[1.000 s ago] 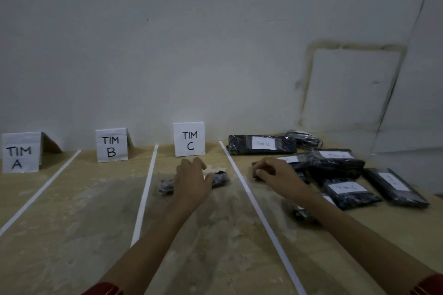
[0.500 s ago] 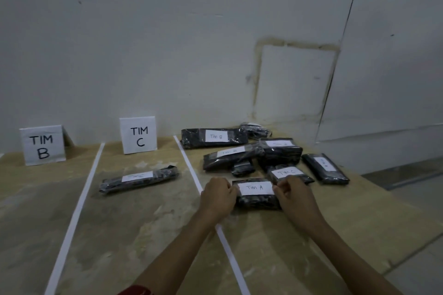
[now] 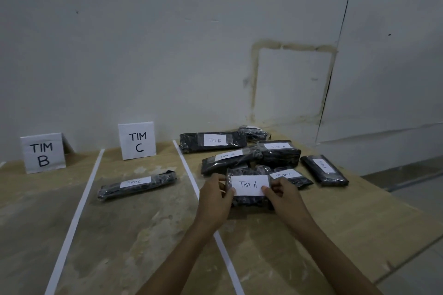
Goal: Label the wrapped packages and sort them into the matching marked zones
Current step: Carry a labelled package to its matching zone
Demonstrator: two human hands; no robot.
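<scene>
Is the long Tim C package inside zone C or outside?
Inside: the package lies between two white lines, before the TIM C sign.

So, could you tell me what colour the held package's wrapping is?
The package is black; head view.

Left hand (image 3: 217,195) and right hand (image 3: 282,195) grip opposite ends of a black wrapped package (image 3: 249,199) labelled "Tim A" (image 3: 249,185). One "Tim C" package (image 3: 136,184) lies in the zone before the TIM C sign (image 3: 137,140). Remaining packages (image 3: 239,151) are heaped right of the white tape line (image 3: 185,167).
</scene>
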